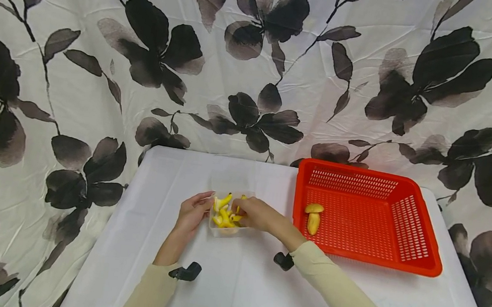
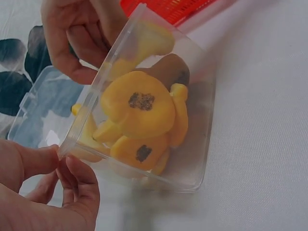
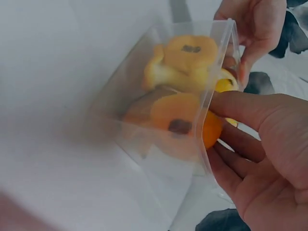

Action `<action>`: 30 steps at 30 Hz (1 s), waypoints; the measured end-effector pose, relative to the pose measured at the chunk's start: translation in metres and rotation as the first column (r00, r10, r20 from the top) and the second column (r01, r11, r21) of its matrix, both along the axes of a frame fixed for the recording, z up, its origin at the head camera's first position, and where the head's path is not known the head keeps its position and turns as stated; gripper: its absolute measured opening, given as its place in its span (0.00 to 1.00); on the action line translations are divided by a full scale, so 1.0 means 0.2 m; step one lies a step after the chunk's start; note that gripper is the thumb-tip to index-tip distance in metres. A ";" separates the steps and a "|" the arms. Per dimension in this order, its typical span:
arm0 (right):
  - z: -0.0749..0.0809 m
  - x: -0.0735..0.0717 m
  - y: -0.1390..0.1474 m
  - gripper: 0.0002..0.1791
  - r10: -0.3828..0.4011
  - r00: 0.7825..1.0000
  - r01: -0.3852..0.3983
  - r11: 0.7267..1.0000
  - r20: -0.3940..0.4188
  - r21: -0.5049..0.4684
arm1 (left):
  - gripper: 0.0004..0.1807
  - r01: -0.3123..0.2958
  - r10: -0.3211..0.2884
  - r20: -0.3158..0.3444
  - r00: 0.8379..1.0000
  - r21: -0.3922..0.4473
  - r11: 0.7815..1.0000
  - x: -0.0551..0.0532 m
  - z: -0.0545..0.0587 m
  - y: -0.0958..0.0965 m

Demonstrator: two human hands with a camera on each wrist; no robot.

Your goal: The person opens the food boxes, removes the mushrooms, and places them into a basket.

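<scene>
A clear plastic box (image 1: 232, 232) stands on the table with its lid (image 2: 50, 103) folded back. Inside lie several yellow-and-white toy pieces shaped like half-peeled bananas (image 1: 223, 217); some have dark rough patches underneath, seen through the base. My left hand (image 1: 193, 212) pinches the box's left rim between thumb and fingers. Over the right side, my right hand (image 1: 261, 215) reaches into the box. In the right wrist view its thumb and fingers close around an orange-yellow piece (image 3: 212, 130) at the rim, its exact shape partly hidden. A brownish piece (image 2: 167, 67) lies beside the yellow ones.
To the right of the box stands a red perforated basket (image 1: 365, 258). A yellow-brown toy mushroom (image 1: 313, 218) lies in it near the left wall. White cloth covers the table (image 1: 231, 292), and a floral curtain (image 1: 255, 64) hangs behind.
</scene>
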State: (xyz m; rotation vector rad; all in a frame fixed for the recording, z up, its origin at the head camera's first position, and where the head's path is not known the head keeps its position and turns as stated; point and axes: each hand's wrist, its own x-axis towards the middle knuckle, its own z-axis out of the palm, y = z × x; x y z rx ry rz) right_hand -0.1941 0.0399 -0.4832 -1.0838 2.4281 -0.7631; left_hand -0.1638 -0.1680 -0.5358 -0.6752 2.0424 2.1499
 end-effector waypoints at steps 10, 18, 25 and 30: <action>0.00 0.00 0.08 0.16 -0.057 0.998 0.059 0.976 0.019 -0.209 | 0.19 0.010 -0.010 -0.010 1.000 0.011 1.000 0.01 -0.01 0.00; -0.04 -0.01 0.15 0.14 -0.170 0.982 0.188 0.908 0.080 -0.374 | 0.20 0.021 -0.021 -0.012 1.000 0.011 1.000 0.01 -0.01 -0.01; -0.03 -0.02 0.22 0.14 -0.267 0.941 0.332 0.840 0.206 -0.429 | 0.19 0.012 -0.012 -0.006 1.000 0.005 1.000 0.01 0.00 0.00; -0.02 -0.02 0.28 0.15 -0.327 0.893 0.436 0.799 0.310 -0.414 | 0.20 0.019 -0.019 -0.008 1.000 0.001 1.000 0.01 0.01 0.00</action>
